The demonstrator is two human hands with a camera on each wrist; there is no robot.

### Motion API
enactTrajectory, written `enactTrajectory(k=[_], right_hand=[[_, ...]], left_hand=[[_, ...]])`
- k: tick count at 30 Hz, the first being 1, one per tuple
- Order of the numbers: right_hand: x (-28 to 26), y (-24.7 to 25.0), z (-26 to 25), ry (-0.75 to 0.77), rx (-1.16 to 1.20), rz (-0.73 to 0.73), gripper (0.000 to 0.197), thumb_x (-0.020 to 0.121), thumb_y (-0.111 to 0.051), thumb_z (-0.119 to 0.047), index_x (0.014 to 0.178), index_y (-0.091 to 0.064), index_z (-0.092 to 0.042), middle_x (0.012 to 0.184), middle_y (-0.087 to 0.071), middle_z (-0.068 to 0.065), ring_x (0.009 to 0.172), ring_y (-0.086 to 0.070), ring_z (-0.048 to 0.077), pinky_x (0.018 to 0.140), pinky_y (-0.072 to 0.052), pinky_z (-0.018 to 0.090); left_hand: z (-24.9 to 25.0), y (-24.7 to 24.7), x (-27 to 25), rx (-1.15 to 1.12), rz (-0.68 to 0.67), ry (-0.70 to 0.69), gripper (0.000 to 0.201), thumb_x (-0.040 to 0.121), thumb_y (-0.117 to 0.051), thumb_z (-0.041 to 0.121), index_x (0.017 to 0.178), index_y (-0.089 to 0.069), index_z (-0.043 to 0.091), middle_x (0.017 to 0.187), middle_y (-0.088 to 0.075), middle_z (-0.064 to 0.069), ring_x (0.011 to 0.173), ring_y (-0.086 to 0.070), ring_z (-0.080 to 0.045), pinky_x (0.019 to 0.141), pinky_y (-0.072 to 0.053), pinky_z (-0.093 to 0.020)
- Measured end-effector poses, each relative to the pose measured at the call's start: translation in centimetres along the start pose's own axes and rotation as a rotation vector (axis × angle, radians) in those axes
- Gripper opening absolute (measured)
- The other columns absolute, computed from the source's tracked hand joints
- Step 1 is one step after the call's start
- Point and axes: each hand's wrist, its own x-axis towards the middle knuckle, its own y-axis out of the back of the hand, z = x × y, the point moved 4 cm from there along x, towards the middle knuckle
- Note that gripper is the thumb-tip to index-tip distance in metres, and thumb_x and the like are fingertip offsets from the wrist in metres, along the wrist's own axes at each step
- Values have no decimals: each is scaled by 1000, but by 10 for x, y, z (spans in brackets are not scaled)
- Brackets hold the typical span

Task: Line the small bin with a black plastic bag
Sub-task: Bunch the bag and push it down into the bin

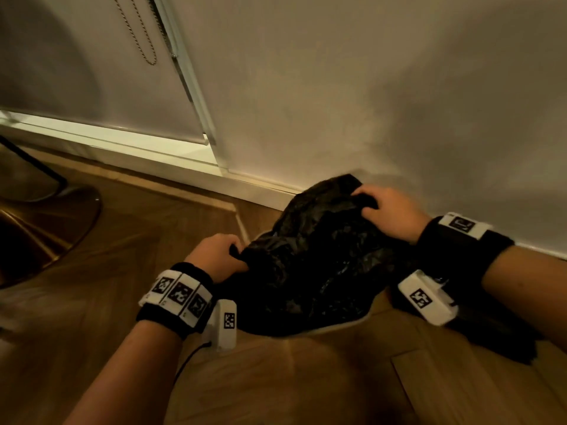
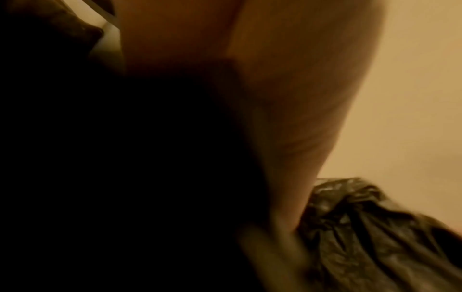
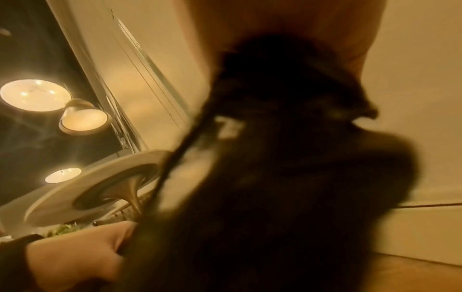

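A crumpled black plastic bag (image 1: 319,259) is spread over the small bin by the wall. Only a pale strip of the bin's rim (image 1: 340,328) shows under the bag's near edge. My left hand (image 1: 219,254) grips the bag's left edge with curled fingers. My right hand (image 1: 383,207) grips the bag's far right edge close to the wall. In the left wrist view the black plastic bag (image 2: 375,227) bunches below my left hand (image 2: 287,118). In the right wrist view the black plastic bag (image 3: 287,168) is a dark blur under my right hand (image 3: 287,23), with my left hand (image 3: 75,256) at lower left.
The bin stands on a wooden floor (image 1: 291,378) against a pale wall (image 1: 368,102) and skirting board (image 1: 260,185). A window blind (image 1: 92,72) with a bead chain hangs at the left. A round brass table base (image 1: 40,234) sits at far left.
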Motion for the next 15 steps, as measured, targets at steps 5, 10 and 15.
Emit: enactTrajectory(k=[5,10,15], right_hand=[[-17,12,33,-224,19,-239,54,80,-72,-40,124,-49,-18,120,-58,6,100,-56,21,81,-43,29],[-27,20,9,-198,296,63,100,69,-71,-62,145,-11,-36,152,-13,7,135,-32,30,110,-33,43],[-53,-29,30,-703,854,-40,80,77,-76,-37,140,-30,-21,124,-55,14,105,-59,34,82,-53,45]], left_hand=[[-18,6,-5,-73,-20,30,27,76,-74,18,89,-50,19,95,-57,-1,91,-58,-20,66,-42,-24],[25,6,-1,-354,71,-33,79,71,-64,67,132,-35,26,122,-55,-2,111,-55,-21,99,-43,-37],[34,-7,16,-174,-7,163,81,92,-24,65,113,-65,-1,122,-62,-22,111,-58,-32,90,-40,-33]])
